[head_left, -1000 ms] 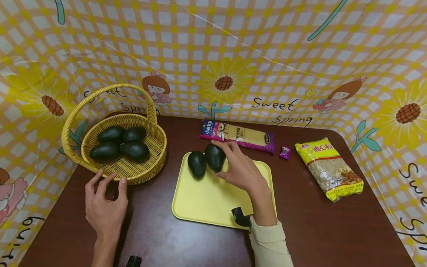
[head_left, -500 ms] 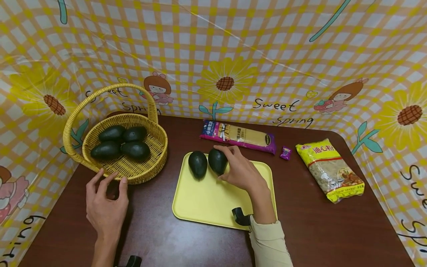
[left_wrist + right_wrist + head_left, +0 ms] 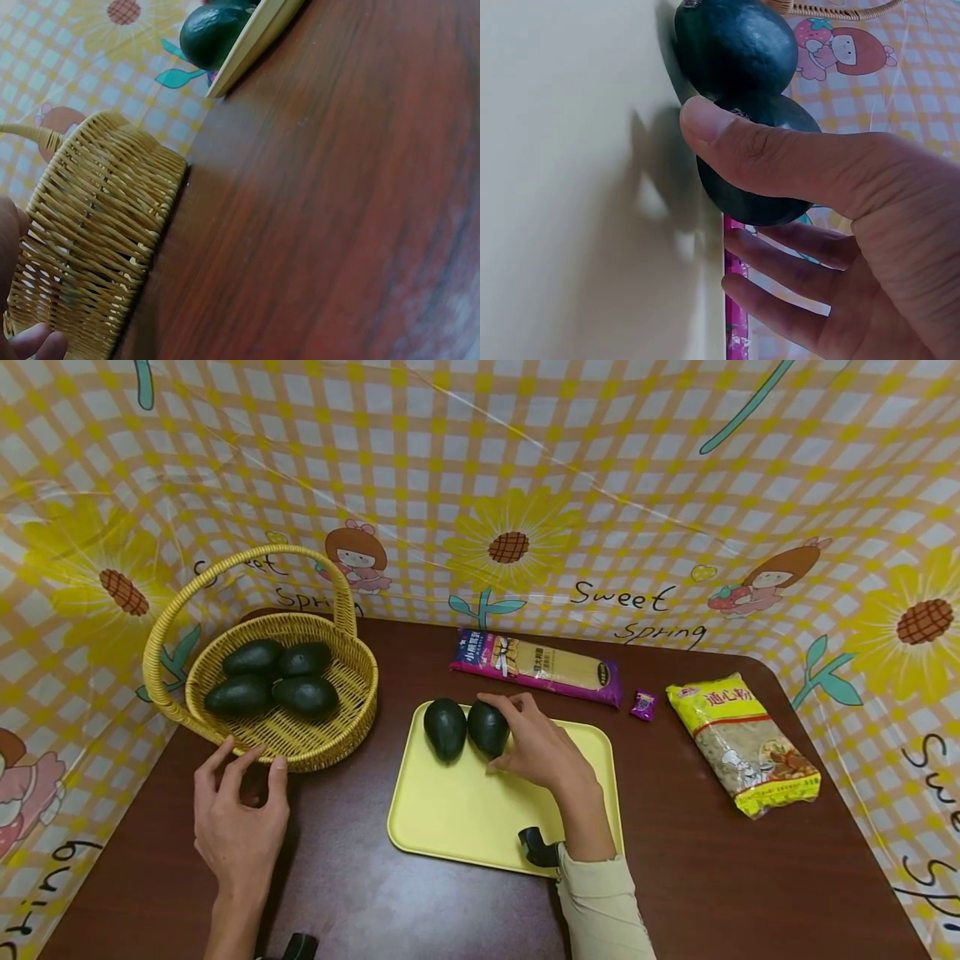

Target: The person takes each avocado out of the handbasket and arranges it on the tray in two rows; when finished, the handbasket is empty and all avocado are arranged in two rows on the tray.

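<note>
Two dark green avocados lie side by side on the yellow tray (image 3: 487, 827). My right hand (image 3: 543, 747) grips the right avocado (image 3: 487, 728) between thumb and fingers, and in the right wrist view the thumb (image 3: 765, 154) crosses its front. The left avocado (image 3: 446, 729) sits right against it. At the near rim of the wicker basket (image 3: 352, 718), my left hand (image 3: 243, 827) has its fingers spread and bent, fingertips right at the rim. Inside the basket are several more avocados (image 3: 306, 697). The left wrist view shows the basket's woven side (image 3: 97, 225) beside that hand's fingertips.
Behind the tray lies a purple-edged pasta packet (image 3: 536, 667), with a small purple sweet (image 3: 642, 704) to its right. A yellow bag of macaroni (image 3: 742, 743) rests at the right. Patterned cloth (image 3: 510, 460) walls off the back and sides of the brown table (image 3: 720, 877).
My right hand has brought its avocado down on the tray toward me and then leftward against the other one. The left hand has stayed at the basket rim.
</note>
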Motion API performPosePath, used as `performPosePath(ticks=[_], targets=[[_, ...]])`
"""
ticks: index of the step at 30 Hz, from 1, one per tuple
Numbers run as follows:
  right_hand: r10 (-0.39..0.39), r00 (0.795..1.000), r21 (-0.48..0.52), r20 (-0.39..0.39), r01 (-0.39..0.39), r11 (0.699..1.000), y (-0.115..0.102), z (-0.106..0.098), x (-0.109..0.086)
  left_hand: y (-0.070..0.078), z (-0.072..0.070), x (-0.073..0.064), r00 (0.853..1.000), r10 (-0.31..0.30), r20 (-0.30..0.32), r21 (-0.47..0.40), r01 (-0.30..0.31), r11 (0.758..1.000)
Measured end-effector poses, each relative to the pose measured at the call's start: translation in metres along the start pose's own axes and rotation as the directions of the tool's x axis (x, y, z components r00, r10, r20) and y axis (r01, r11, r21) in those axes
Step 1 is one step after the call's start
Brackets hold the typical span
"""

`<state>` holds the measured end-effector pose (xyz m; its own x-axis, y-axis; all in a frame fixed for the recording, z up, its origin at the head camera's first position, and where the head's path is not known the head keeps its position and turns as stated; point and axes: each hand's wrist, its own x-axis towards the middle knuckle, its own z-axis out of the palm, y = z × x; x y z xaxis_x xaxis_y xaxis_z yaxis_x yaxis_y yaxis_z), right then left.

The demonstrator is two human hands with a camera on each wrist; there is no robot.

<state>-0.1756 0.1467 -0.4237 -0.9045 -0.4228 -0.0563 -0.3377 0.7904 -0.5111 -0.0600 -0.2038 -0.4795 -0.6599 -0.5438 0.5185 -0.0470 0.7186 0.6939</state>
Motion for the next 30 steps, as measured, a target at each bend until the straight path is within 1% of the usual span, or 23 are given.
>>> performPosePath(ticks=[13,18,25,30], targets=[[0.015,1.000,-0.005,0.010,-0.015,1.000,0.0023,0.0023,0.0008,0.0002,-0.0001,0.0005,1.000,-0.005,0.007,-0.006,0.005,1.000],[0.019,1.000,-0.002,0.016,-0.019,1.000,0.0027,0.0009,-0.0007,0.0001,0.0005,0.0007,1.000,-0.004,0.011,-0.005,0.004,1.000],[0.005,1.000,0.002,0.012,-0.005,1.000,0.0036,-0.0020,-0.0017,0.0008,0.0010,0.0002,1.000,-0.005,0.014,-0.006,0.005,1.000],[0.015,1.000,0.009,0.020,-0.015,1.000,0.0038,-0.0032,-0.0020,0.0014,0.0005,-0.0005,1.000,-0.004,0.016,-0.002,0.004,1.000]])
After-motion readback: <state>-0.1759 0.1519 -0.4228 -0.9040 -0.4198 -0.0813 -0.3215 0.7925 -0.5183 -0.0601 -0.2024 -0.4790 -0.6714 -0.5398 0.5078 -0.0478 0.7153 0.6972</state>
